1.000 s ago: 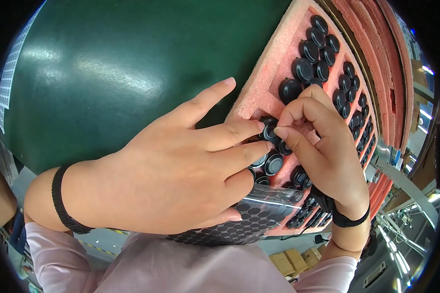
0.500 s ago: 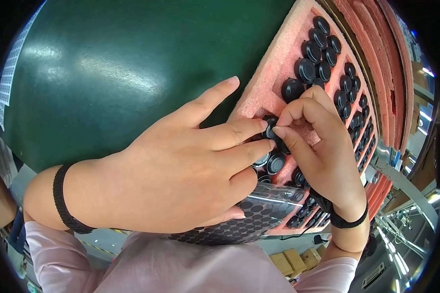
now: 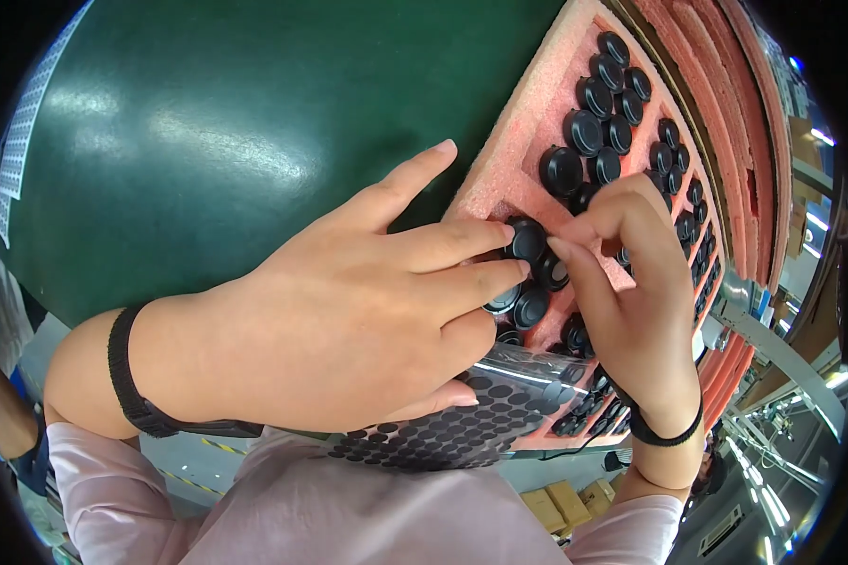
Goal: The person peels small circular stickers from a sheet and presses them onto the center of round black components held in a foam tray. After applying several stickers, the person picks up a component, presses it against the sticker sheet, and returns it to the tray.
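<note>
Nearest, a transparent sheet of black round stickers [image 3: 443, 428], pinned under the left hand [image 3: 339, 330] at the lower edge of the pink foam tray [image 3: 518, 160]. Left grip: fingers stretched nearly flat, two fingertips pressed against a black round cap [image 3: 528, 240] seated in the tray; thumb tucked on the sheet. Right hand [image 3: 631, 311] opposite, its grip pinched together at the same cap, fingertips nearly meeting the left ones; whatever sits between them too small to make out.

Likely risks, judged from the crowding: a small piece slipping from the pinch and vanishing among neighbouring caps [image 3: 584, 132]; a cap nudged out of its foam pocket by sideways pressure; the sheet sliding from beneath the palm and curling. Both hands hiding the worked spot, so placement hard to check by eye.

Farther out, rows of identical caps filling the tray toward the upper right, more pink foam trays [image 3: 716, 104] stacked beyond. Glossy green worktop [image 3: 207, 141] to the left. Black wristbands [image 3: 127, 377] on both wrists, pink sleeves [image 3: 301, 508] below.
</note>
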`<state>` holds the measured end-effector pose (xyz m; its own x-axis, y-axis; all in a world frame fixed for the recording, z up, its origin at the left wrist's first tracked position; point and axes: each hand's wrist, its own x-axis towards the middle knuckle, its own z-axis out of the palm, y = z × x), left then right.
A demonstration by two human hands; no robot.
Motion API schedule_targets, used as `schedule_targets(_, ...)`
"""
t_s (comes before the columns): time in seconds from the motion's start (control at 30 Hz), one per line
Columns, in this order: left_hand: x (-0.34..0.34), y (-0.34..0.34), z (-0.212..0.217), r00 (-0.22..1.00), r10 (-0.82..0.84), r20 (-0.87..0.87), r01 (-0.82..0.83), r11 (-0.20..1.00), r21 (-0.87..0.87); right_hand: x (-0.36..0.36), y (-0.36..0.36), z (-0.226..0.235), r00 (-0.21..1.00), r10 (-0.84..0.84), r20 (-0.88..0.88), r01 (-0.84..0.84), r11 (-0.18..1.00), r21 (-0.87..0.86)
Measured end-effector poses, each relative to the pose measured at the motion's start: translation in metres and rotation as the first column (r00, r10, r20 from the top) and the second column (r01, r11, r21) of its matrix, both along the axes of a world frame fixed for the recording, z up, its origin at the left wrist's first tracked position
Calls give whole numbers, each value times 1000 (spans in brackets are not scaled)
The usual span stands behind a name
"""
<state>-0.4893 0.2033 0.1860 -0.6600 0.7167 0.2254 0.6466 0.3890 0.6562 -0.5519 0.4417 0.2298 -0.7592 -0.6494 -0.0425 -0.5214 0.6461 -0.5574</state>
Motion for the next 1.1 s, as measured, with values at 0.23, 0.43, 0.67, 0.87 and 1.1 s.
schedule_targets(0.23, 1, 4, -4, 993, 86, -82, -78, 992, 103, 26, 19, 31, 969, 58, 242, -22, 989, -149)
schedule_targets(0.43, 10, 9, 7, 989, 123, -84, -116, 989, 86, 49, 23, 35, 980, 13, 199, 2, 997, -76)
schedule_targets(0.67, 24, 25, 19, 983, 160, -89, -164, 986, -34, 55, 30, 37, 993, 85, 87, -78, 993, -86)
schedule_targets(0.87, 17, 32, 26, 984, 74, -163, -95, 987, -129, 50, 37, 38, 973, -32, 228, 72, 983, -170)
schedule_targets(1.1, 14, 32, 14, 976, 65, -207, -82, 994, -74, 49, 53, 31, 966, -66, 252, 100, 987, -125)
